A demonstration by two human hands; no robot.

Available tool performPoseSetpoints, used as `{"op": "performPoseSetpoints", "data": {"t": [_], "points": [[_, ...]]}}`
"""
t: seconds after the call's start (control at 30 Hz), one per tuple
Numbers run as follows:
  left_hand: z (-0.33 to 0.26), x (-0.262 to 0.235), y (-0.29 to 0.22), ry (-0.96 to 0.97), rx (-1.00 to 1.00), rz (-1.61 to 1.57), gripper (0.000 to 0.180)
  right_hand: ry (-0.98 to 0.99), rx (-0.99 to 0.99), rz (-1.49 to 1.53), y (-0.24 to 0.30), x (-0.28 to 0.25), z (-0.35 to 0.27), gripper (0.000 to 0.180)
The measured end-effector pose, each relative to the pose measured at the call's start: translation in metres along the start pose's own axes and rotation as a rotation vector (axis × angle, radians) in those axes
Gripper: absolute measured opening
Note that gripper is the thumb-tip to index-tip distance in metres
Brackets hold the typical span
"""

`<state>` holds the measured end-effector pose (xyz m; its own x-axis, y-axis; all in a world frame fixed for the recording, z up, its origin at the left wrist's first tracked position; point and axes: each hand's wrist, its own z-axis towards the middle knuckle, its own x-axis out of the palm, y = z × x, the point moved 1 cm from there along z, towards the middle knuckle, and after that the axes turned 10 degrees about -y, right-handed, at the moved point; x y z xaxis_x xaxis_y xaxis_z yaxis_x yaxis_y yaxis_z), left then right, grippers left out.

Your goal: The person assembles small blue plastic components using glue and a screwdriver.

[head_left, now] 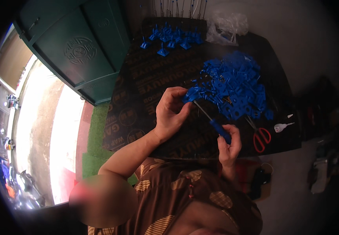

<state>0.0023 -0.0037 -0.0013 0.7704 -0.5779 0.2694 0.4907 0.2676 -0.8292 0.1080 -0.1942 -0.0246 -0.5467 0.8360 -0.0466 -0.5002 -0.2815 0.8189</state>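
Pinching a blue part (193,95), left hand (170,113) meets right hand's (229,145) screwdriver (212,121) (blue-handled).

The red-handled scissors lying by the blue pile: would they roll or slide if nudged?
The scissors lie flat on the dark board, so they would probably slide rather than roll. They look rigid, likely heavier than the small blue plastic pieces touching their blades, and a push would probably scatter those.

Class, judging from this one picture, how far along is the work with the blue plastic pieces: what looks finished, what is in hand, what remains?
Looks done: a small group of upright blue pieces at the board's far edge. In hand: the left hand holds one blue piece while the right hand works a blue-handled screwdriver into it. Left: the large loose pile, apparently most of the pieces.
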Motion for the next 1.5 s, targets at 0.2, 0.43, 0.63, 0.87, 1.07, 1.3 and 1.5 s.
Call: {"op": "performPoseSetpoints", "data": {"t": [0.2, 0.43, 0.63, 0.87, 1.07, 1.3, 1.5], "points": [[0.0001, 0.0014, -0.0046, 0.013, -0.013, 0.002, 0.033, -0.021, -0.002, -0.041, 0.0051, 0.0009, -0.0007, 0.026], [0.0002, 0.0006, -0.0025, 0.016, 0.003, 0.016, 0.033, -0.060, -0.173, -0.140, 0.0041, 0.0027, 0.0024, 0.024], [0.0007, 0.0022, -0.0036, 0.020, 0.044, 0.059, 0.033, -0.092, -0.268, -0.236, 0.0095, 0.0044, 0.0011, 0.024], [0.0006, 0.0018, -0.0031, 0.040, 0.064, 0.081, 0.033, -0.122, -0.234, -0.241, 0.0120, 0.0050, -0.0042, 0.023], [0.0003, 0.0022, -0.0028, 0.028, 0.076, 0.087, 0.033, -0.141, -0.266, -0.248, 0.0113, 0.0055, -0.0027, 0.023], [0.0016, 0.0013, -0.0073, 0.053, 0.106, 0.132, 0.035, -0.125, -0.400, -0.290, 0.0087, 0.0044, -0.0006, 0.027], [0.0008, 0.0020, -0.0048, 0.047, 0.062, 0.087, 0.035, -0.122, -0.407, -0.301, 0.0094, 0.0045, -0.0003, 0.027]]}}
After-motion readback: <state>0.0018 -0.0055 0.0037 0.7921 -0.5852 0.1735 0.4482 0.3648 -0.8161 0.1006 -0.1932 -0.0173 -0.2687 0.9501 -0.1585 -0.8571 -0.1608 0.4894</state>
